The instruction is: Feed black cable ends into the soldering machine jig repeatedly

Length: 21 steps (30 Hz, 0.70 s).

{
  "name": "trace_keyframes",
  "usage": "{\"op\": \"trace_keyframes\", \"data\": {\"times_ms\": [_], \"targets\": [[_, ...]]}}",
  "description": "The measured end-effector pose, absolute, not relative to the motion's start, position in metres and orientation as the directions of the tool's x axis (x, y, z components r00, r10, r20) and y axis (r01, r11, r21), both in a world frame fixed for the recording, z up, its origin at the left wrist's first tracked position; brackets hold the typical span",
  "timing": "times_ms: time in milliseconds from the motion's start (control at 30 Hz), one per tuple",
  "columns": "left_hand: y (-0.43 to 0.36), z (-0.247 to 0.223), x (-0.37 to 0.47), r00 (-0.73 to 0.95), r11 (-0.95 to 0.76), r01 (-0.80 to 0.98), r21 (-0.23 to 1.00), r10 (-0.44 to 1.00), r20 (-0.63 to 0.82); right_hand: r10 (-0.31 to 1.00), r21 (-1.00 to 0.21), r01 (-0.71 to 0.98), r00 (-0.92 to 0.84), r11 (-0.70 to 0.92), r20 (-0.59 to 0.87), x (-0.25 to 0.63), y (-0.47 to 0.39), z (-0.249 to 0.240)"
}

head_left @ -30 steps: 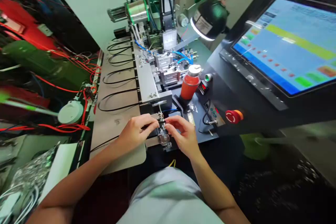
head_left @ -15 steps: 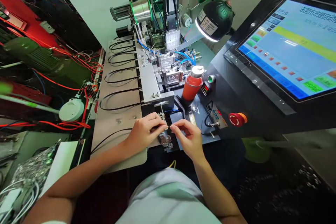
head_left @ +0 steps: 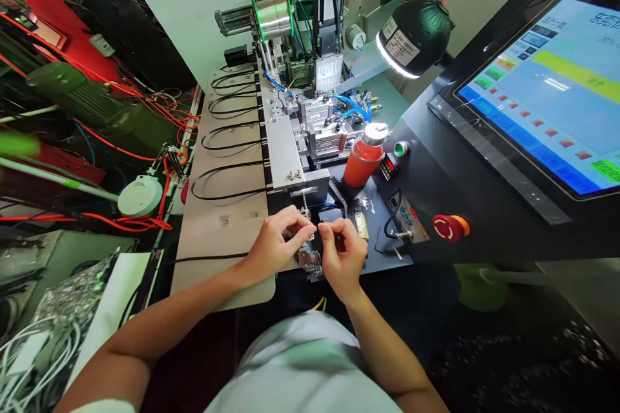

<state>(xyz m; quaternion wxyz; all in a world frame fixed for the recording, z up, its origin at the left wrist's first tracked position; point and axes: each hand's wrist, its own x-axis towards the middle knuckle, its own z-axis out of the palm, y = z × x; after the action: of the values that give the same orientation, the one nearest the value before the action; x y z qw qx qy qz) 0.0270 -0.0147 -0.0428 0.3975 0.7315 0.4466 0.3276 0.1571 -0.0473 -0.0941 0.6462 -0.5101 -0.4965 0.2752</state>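
Observation:
My left hand [head_left: 279, 239] is closed in a pinch over the front end of the machine's metal rail. A black cable [head_left: 208, 259] runs from the left into that hand; its end is hidden by the fingers. My right hand [head_left: 345, 253] faces it from the right, thumb and forefinger pressed together, nearly touching the left fingertips. Whatever sits between the right fingertips is too small to make out. Just below the fingers is a small metal clamp fixture [head_left: 309, 259] at the rail's end.
Several looped black cables [head_left: 232, 171] lie on the beige plate. An orange-red bottle [head_left: 363, 161] stands behind my right hand. A lit lamp [head_left: 414, 39], solder spool [head_left: 272, 17], touchscreen [head_left: 547, 90] and red emergency stop button [head_left: 448, 228] surround the machine. Bagged parts [head_left: 72, 303] lie at left.
The view has shifted slightly, so the scene sits further right. My right fingers have curled in more and stand more upright. The cable left of my left hand now lies lower and flatter.

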Motion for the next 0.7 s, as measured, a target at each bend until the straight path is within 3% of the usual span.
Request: {"op": "trace_keyframes", "data": {"times_ms": [200,333,700], "targets": [[-0.004,-0.043,0.018,0.363,-0.308,0.575,0.758,0.926,0.102,0.946,-0.969,0.114,0.219,0.22,0.24,0.173,-0.042,-0.097],[0.009,-0.051,0.011,0.335,-0.279,0.72,0.635,0.942,0.033,0.957,-0.984,0.129,0.25,0.121,0.15,0.188,-0.04,-0.105],[0.013,-0.061,0.011,0.307,-0.266,0.813,0.518,0.952,0.007,0.962,-0.979,0.173,0.233,0.106,0.145,0.191,-0.039,-0.116]]}}
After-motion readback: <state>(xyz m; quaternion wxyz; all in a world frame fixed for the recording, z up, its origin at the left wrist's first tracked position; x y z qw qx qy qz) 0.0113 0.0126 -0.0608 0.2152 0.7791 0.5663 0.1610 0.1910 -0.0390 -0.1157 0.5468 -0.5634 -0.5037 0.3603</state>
